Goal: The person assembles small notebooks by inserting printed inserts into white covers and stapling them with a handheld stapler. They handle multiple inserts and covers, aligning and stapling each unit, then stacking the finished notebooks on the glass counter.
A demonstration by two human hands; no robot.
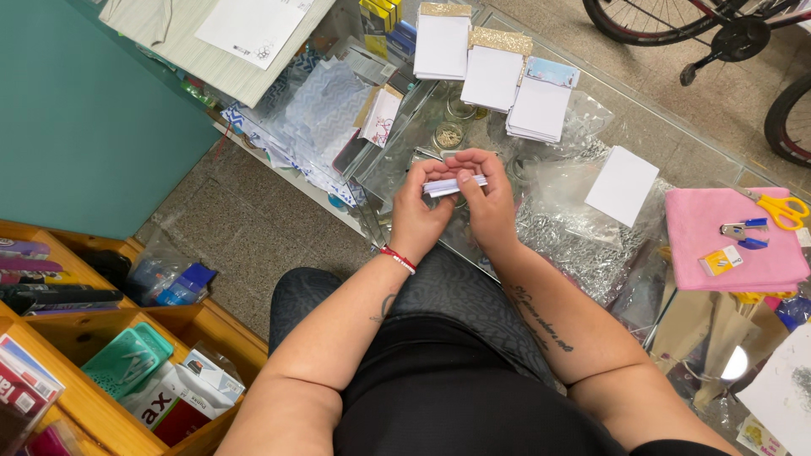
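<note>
Both hands (452,198) around paper stack (454,185)

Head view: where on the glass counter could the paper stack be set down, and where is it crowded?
Both hands, left and right, hold the paper stack. Barest patch: the pink cloth, left of the scissors and stapler. Crowded: the notepads above, and the plastic bags right of the hands.

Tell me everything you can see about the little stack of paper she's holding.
The small paper stack is a thin white pad of sheets, seen edge-on with a faint bluish tint. It lies roughly level, pinched between the left hand and the right hand, above the glass counter. Nothing else touches it.
</note>
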